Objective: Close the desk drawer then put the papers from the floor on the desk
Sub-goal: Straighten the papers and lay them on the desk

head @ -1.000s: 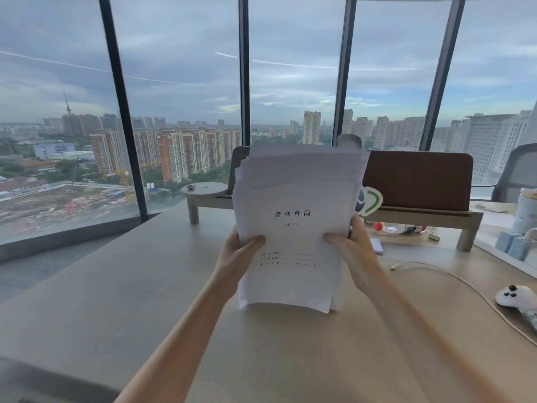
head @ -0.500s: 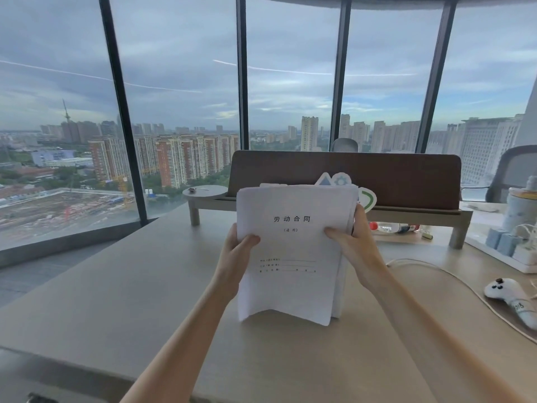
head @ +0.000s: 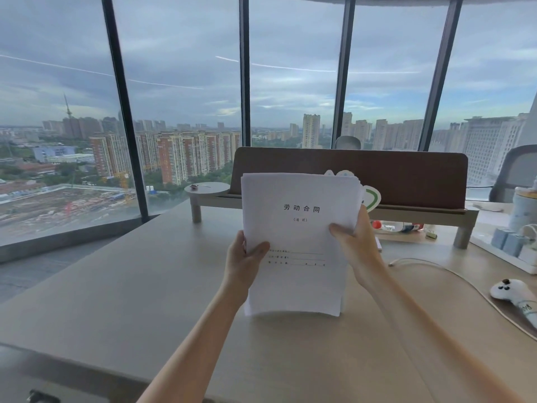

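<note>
A stack of white papers [head: 296, 237] with printed characters on the top sheet stands upright on its bottom edge on the beige desk [head: 145, 286]. My left hand [head: 242, 263] grips the stack's left edge, thumb across the front. My right hand [head: 356, 251] grips the right edge, thumb on the front and fingers behind. The stack's bottom edge touches the desktop near the middle. The desk drawer is not in view.
A brown divider panel on a raised shelf [head: 348, 181] runs behind the papers. A white cable [head: 436, 269] and a white game controller [head: 514, 295] lie on the right. Cups and small boxes sit on a tray [head: 511, 245] at far right. Floor-to-ceiling windows stand behind.
The stack came down from a raised position to rest its bottom edge on the desk; the sheets now look squared together. Both hands keep their grip.
</note>
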### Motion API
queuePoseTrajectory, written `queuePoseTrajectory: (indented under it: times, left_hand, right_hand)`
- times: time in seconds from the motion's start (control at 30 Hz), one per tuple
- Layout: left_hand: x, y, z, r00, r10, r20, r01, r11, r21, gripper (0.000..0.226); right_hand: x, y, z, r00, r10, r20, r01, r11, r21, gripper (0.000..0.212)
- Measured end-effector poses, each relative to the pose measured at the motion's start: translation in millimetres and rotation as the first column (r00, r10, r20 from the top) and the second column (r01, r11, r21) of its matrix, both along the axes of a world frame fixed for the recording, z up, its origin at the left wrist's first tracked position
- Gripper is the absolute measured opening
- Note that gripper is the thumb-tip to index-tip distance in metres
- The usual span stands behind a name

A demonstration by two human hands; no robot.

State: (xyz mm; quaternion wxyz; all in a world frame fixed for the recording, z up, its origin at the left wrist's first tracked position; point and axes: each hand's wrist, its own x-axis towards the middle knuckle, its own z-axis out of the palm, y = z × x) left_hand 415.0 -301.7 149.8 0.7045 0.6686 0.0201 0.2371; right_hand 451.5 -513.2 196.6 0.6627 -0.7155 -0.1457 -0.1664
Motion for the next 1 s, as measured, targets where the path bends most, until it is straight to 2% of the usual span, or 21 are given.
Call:
queuePoseTrajectory:
  times: [0.13, 0.3, 0.43, 0.57, 0.7, 0.87, 1.0]
  left_hand:
    - [1, 3, -7, 1.0, -0.023, 0.004, 0.023, 1.0, 0.011, 0.02]
    - [-5, -3, -29, 0.995, -0.081, -0.062, 0.084, 0.995, 0.056, 0.038]
    - [2, -1, -35, 0.997, -0.013, -0.073, 0.023, 0.991, 0.131, 0.037]
    - [3, -3, -30, 0.999, 0.029, -0.034, -0.026, 0.995, 0.099, 0.034]
    - [-5, -4, -48, 0.995, -0.071, -0.073, 0.076, 0.995, 0.058, 0.029]
    - [0, -4, -56, 0.999, -0.037, -0.034, 0.04, 0.995, 0.092, 0.032]
    - [-4, -6, -66, 0.995, -0.083, -0.063, 0.087, 0.995, 0.053, 0.041]
  right_hand:
    - [1, -1, -2, 1.0, -0.003, -0.004, 0.003, 1.0, -0.019, 0.039]
    - [4, -10, -37, 0.992, 0.059, -0.116, -0.056, 0.998, 0.028, 0.023]
    - [3, -6, -58, 0.988, 0.068, -0.139, -0.061, 0.997, 0.05, 0.026]
    - [2, -3, -51, 0.993, 0.037, -0.109, -0.03, 0.997, 0.064, 0.026]
    - [0, -2, -69, 0.988, 0.059, -0.141, -0.056, 0.998, 0.029, 0.034]
    - [4, -2, -76, 0.989, 0.048, -0.138, -0.039, 0.997, 0.064, 0.031]
    - [1, 0, -96, 0.971, 0.064, -0.229, -0.059, 0.998, 0.027, 0.028]
